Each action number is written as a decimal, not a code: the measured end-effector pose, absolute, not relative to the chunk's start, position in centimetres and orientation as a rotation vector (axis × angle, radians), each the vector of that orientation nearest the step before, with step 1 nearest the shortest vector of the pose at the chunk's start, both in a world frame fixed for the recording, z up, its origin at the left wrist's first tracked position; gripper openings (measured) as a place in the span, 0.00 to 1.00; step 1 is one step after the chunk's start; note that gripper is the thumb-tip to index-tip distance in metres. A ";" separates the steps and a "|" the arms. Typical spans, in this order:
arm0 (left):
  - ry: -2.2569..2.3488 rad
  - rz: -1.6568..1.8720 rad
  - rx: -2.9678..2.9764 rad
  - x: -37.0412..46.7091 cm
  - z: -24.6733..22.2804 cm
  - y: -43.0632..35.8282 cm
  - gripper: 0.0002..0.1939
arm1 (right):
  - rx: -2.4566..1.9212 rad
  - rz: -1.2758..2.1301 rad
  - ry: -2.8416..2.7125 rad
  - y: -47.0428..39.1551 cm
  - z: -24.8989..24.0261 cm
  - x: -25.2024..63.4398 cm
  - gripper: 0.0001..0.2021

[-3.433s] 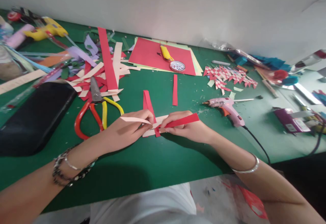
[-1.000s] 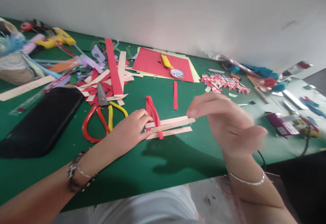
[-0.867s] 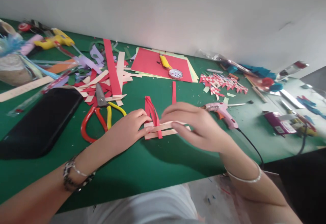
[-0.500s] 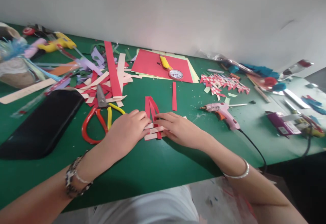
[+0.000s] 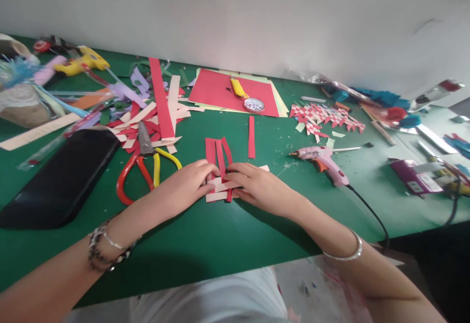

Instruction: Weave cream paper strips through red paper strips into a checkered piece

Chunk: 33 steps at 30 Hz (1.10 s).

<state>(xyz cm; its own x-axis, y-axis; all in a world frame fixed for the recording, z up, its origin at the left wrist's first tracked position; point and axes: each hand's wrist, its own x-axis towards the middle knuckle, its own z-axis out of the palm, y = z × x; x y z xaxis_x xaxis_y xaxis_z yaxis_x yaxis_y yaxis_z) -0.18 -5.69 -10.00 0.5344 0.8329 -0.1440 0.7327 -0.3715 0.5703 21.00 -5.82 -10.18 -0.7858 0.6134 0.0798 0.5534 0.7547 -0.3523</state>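
Observation:
In front of me on the green table lie upright red paper strips [image 5: 220,154], interlaced with pale pink paper strips [image 5: 216,196] that run crosswise. My left hand [image 5: 193,181] closes over the left side of the weave, thumb and fingers pinching at the strips. From the right, my right hand [image 5: 260,188] has curled fingers on the woven strips and covers their right part. One pale end pokes out beyond its knuckles. A loose red strip [image 5: 251,137] lies just above my right hand. Scissors [image 5: 128,178] with red and yellow handles rest beside my left forearm, which overlaps the red handle.
A black phone-like slab [image 5: 58,181] lies at left below a heap of paper scraps [image 5: 135,117]. Red sheets [image 5: 213,88] carry a yellow cutter [image 5: 238,88] and a round tin [image 5: 254,105]. Checkered woven pieces [image 5: 326,117] and a corded pink glue gun [image 5: 325,159] are at right.
The red strips' upper ends have spread apart, with more of them showing. My left hand has shifted slightly left, its fingers now lower over the pale strips. The right hand stays nearly in place.

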 end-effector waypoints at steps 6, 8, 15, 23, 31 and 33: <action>1.252 0.220 2.143 -0.2 -9.7 -5.3 0.11 | -0.947 0.443 -2.794 -6.0 -9.9 20.9 0.11; 1.271 0.213 2.127 -0.1 -9.6 -5.3 0.10 | -0.949 0.437 -2.801 -6.0 -9.8 20.9 0.11; 1.320 0.195 2.267 0.4 -9.2 -5.8 0.09 | -0.960 0.430 -2.794 -6.2 -9.8 21.0 0.10; 1.373 0.143 2.339 0.3 -9.5 -6.1 0.09 | -0.971 0.419 -2.808 -6.3 -9.7 21.1 0.11; 1.391 0.139 2.229 0.4 -9.1 -6.3 0.08 | -0.993 0.453 -2.829 -6.3 -9.6 21.0 0.13; 1.387 0.109 2.283 0.5 -9.1 -6.3 0.09 | -0.991 0.459 -2.821 -6.3 -9.6 21.1 0.13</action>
